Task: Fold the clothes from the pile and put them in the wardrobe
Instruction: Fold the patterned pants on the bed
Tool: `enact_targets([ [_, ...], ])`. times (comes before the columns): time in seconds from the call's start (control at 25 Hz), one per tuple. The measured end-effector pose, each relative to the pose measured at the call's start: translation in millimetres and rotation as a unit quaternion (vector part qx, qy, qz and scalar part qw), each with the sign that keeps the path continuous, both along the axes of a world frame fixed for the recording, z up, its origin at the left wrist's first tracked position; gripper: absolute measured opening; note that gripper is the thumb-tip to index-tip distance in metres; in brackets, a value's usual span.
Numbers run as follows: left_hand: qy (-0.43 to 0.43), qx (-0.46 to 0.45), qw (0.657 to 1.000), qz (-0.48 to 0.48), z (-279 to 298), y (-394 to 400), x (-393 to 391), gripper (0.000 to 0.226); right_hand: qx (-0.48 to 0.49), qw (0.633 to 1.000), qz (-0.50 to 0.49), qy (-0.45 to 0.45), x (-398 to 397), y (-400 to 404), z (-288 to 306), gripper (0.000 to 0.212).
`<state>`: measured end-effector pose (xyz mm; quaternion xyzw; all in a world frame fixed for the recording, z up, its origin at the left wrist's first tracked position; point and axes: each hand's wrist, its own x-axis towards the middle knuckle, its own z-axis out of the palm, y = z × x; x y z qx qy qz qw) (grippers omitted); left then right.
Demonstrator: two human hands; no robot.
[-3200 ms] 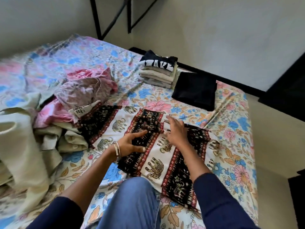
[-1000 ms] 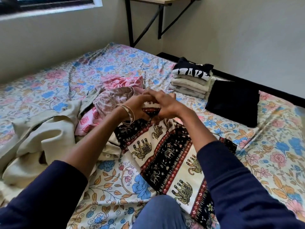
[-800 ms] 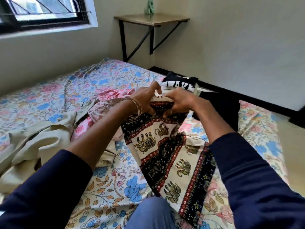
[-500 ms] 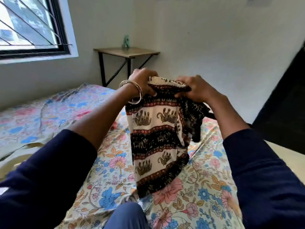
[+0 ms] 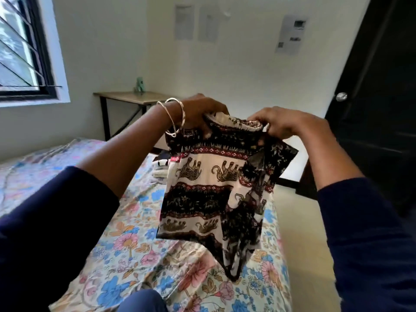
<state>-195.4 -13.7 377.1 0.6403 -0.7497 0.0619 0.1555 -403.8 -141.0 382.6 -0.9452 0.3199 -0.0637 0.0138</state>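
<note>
You have lifted the black-and-cream elephant-print cotton garment (image 5: pixel 216 190) clear of the floral-sheeted bed (image 5: pixel 126 244), where it lay flat a moment ago; the fold is still unfinished. Your left hand (image 5: pixel 198 113) and right hand (image 5: pixel 286 122) each clench its top edge, and it hangs between them.

So there's a bed (image 5: pixel 139 251) with a floral sheet in blue, pink and orange, running below both hands. Lying on it, just under the left hand (image 5: pixel 198 113), is a partly hidden stack of folded clothes (image 5: pixel 161 170), dark piece on top.
</note>
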Motion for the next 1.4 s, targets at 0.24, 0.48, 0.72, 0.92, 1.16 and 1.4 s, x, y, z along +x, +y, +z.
enact_targets([
  [0.24,-0.049,0.032,0.998,0.007,-30,-51,9,0.050,-0.005,1.000,-0.018,0.008,9,-33,-29,0.063],
  [0.48,-0.082,-0.057,0.994,-0.037,-54,-98,20,0.047,-0.084,0.995,0.013,-0.051,8,-83,-63,0.049],
  [0.72,-0.061,-0.058,0.993,-0.083,-57,-72,19,0.053,-0.141,0.986,0.020,-0.092,-3,-63,-68,0.050],
  [0.92,-0.018,0.211,0.975,-0.066,-166,-10,-9,0.055,0.118,0.993,0.017,-0.009,-27,17,-191,0.040],
  [1.16,-0.029,0.563,0.825,0.041,-373,11,-21,0.101,0.460,0.867,0.073,0.180,-48,107,-357,0.043],
  [1.4,0.195,0.430,0.873,0.122,-337,1,-20,0.039,0.429,0.857,-0.192,-0.211,-51,31,-377,0.016],
])
